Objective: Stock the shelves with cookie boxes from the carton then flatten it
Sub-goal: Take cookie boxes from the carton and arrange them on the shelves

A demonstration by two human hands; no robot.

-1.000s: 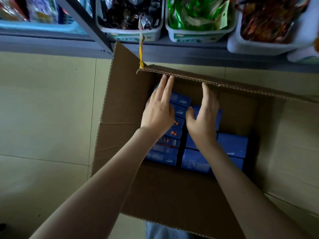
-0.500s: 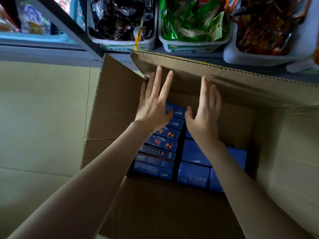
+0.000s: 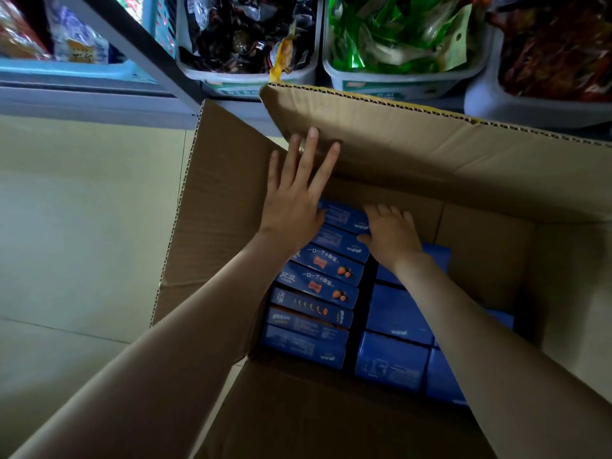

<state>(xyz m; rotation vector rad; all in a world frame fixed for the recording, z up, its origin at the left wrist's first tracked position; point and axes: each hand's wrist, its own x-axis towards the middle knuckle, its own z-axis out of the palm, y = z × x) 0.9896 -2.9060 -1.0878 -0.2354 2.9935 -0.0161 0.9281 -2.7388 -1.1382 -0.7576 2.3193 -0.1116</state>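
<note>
An open brown carton (image 3: 228,200) stands on the floor below the shelf, all its flaps raised. Inside lie several blue cookie boxes (image 3: 318,283) in two rows. My left hand (image 3: 294,197) is flat with fingers spread, its fingertips against the far flap (image 3: 414,144) and its heel over the left row. My right hand (image 3: 390,233) reaches down at the far end of the carton, fingers curled over the farthest boxes between the rows. Whether it grips a box cannot be told, since its fingertips are hidden.
Behind the carton a grey shelf (image 3: 99,104) carries white bins of dark (image 3: 245,38), green (image 3: 400,41) and red-brown (image 3: 556,54) snack packets. A dark shelf upright (image 3: 139,44) slants down to the carton's corner. Beige floor tiles (image 3: 82,226) spread to the left.
The carton and shelf loom closer in view. The far flap has been pushed up and back. My right hand has dropped from the flap down onto the far boxes.
</note>
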